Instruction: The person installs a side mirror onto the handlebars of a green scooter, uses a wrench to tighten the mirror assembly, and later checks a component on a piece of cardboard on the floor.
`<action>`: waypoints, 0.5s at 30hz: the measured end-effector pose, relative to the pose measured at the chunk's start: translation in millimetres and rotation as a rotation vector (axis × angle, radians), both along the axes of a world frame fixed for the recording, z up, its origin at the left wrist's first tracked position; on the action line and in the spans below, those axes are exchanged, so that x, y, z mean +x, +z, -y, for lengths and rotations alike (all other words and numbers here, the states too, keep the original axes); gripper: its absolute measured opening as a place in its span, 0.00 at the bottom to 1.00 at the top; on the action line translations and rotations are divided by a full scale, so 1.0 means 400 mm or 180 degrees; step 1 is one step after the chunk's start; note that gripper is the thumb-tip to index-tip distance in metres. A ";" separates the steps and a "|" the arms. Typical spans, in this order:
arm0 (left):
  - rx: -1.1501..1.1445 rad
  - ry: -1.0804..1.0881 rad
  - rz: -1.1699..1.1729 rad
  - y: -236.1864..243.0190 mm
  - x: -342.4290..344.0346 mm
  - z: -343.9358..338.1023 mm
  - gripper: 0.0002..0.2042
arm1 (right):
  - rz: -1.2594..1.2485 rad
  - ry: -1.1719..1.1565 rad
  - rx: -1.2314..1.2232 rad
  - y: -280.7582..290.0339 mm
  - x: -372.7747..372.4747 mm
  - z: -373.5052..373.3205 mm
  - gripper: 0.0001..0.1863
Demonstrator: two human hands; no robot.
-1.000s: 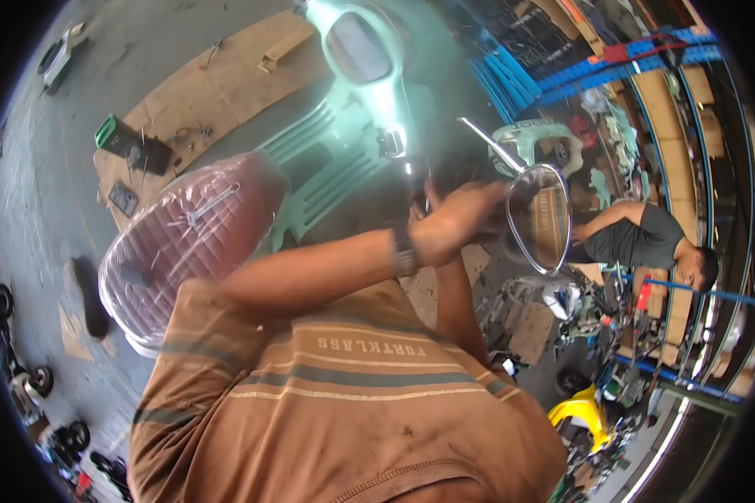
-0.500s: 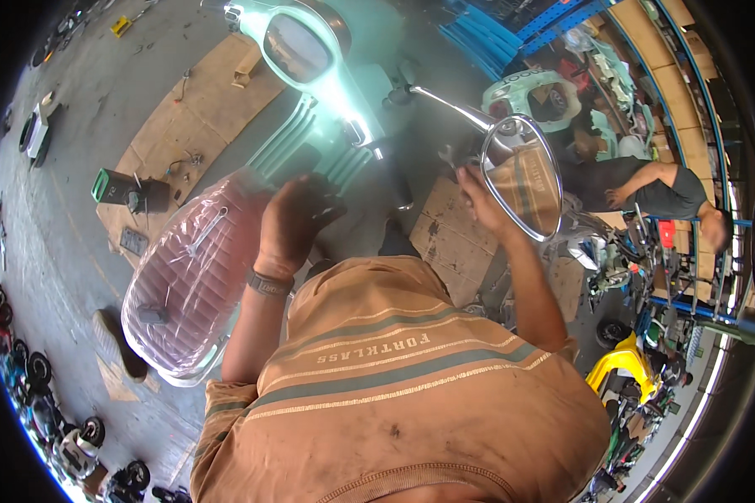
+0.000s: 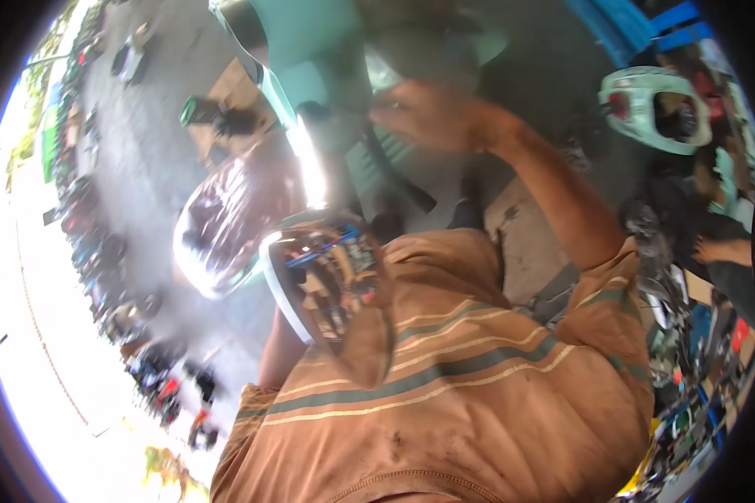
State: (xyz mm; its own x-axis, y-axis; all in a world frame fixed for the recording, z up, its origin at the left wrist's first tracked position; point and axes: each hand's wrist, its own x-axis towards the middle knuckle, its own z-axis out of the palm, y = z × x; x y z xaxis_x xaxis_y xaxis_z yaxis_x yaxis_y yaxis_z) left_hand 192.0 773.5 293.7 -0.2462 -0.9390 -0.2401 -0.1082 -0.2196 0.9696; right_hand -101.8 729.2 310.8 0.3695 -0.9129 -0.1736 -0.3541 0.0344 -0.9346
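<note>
A pale green scooter body (image 3: 310,50) fills the upper middle, blurred. My right hand (image 3: 434,116) reaches in from the right, against or just over its front part. The fingers are smeared by motion, and no wrench shows in them. Below that hand lies a dark handlebar grip (image 3: 401,174). A chrome mirror (image 3: 327,281) on a bright stem stands close in front of me and covers my left hand. Only a bit of my left forearm (image 3: 281,352) shows below it. The plastic-wrapped seat (image 3: 226,226) sits left of the mirror.
A pale green scooter panel (image 3: 617,105) stands at the upper right, near blue racking (image 3: 617,25). Cardboard (image 3: 528,235) covers some floor. At the left are a green-and-black box (image 3: 218,116) and a long row of scooters. Another person's arm (image 3: 721,250) shows far right.
The view has swung, and the mirror now sits in front of my left side. My right hand moved up and left to the scooter. The wrench it held is out of sight.
</note>
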 end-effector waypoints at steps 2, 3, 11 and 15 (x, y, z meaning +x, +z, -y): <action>0.0194 0.0146 0.0254 0.121 -0.067 -0.030 0.15 | 0.0234 -0.0058 0.0369 -0.016 -0.025 0.015 0.19; 0.0281 0.0294 0.0406 0.181 -0.104 -0.044 0.16 | 0.0362 -0.0015 0.0127 -0.017 -0.036 0.018 0.19; 0.0900 0.1322 0.1206 0.368 -0.342 -0.048 0.18 | 0.0940 0.0647 0.0530 -0.026 -0.028 0.024 0.15; 0.1348 0.1642 0.1702 0.362 -0.396 0.068 0.19 | 0.1134 0.0173 0.0141 -0.070 0.027 0.019 0.15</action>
